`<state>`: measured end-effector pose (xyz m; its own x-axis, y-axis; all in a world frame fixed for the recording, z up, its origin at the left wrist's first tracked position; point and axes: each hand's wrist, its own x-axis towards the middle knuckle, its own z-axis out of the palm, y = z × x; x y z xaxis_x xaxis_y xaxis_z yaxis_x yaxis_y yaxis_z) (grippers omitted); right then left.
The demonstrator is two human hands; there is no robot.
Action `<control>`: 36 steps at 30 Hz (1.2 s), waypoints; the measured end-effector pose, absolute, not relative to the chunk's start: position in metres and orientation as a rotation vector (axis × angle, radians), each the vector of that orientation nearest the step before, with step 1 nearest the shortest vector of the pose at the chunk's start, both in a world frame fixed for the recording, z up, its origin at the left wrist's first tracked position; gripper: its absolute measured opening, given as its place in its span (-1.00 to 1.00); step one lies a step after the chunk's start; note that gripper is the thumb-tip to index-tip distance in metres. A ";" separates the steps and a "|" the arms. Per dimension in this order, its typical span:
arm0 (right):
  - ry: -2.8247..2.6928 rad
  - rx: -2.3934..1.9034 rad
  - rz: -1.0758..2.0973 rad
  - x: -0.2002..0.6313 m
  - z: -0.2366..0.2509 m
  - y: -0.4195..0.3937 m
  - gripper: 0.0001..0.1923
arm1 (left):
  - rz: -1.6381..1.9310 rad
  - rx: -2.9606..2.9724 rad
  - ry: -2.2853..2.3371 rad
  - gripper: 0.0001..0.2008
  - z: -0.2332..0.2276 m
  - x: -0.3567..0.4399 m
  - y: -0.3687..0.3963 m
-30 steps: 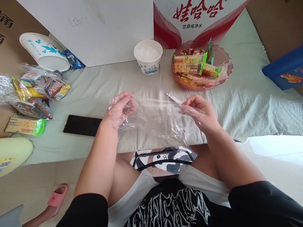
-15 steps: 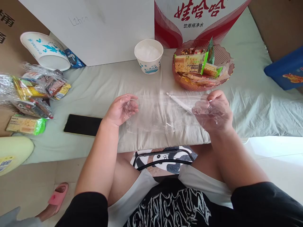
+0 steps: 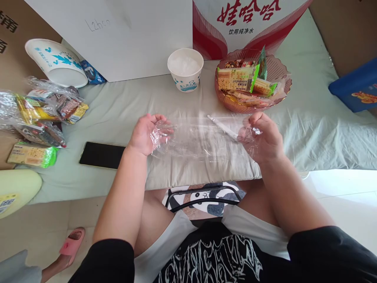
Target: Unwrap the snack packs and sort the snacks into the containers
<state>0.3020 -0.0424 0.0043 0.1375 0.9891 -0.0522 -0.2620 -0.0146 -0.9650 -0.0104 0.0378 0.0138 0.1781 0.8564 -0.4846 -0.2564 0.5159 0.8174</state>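
A crinkled sheet of clear plastic film (image 3: 191, 141), perhaps a thin bag, stretches between my two hands over the cloth. My left hand (image 3: 150, 133) curls around its left end, with film bunched across the palm and fingers. At the other end, my right hand (image 3: 262, 135) grips the film between thumb and curled fingers. Through the film, near my right fingers, shows a slim white plastic utensil (image 3: 222, 127); its right end is hidden. Beyond the film stands a paper cup (image 3: 188, 80) with crumpled white or clear material inside. Right of it sits a pink bowl (image 3: 226, 103) of packaged snacks.
A black phone (image 3: 101, 155) lies left of my left forearm. Farther left are wrapped snacks (image 3: 38, 110), a biscuit pack (image 3: 32, 154) and a tipped paper bucket (image 3: 55, 63). Cardboard boxes (image 3: 141, 39) wall the back. Another person's foot in a pink slipper (image 3: 72, 245) shows lower left.
The film has been gathered more at my left hand and has shifted slightly upward. My right hand has moved a little left. Cup, bowl and phone stay put.
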 end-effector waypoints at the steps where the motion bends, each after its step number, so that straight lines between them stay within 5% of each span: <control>1: -0.883 -1.106 1.229 0.300 0.004 -0.042 -0.55 | 0.872 0.691 1.118 -0.69 0.013 -0.012 0.037; 15: -0.995 -1.036 1.369 0.302 0.013 -0.058 -0.36 | 0.800 0.730 1.048 -0.70 0.013 -0.016 0.037; 22: -0.987 -1.005 1.368 0.300 0.023 -0.055 -0.47 | 0.767 0.844 1.099 -0.48 0.010 -0.015 0.035; 31: -1.108 -0.494 1.634 0.309 0.005 -0.057 -0.32 | 0.797 0.815 1.069 -0.32 0.014 -0.018 0.037; 36: -0.865 -0.951 1.871 0.284 0.000 -0.043 -0.42 | 0.622 0.918 0.990 -0.33 0.012 -0.017 0.035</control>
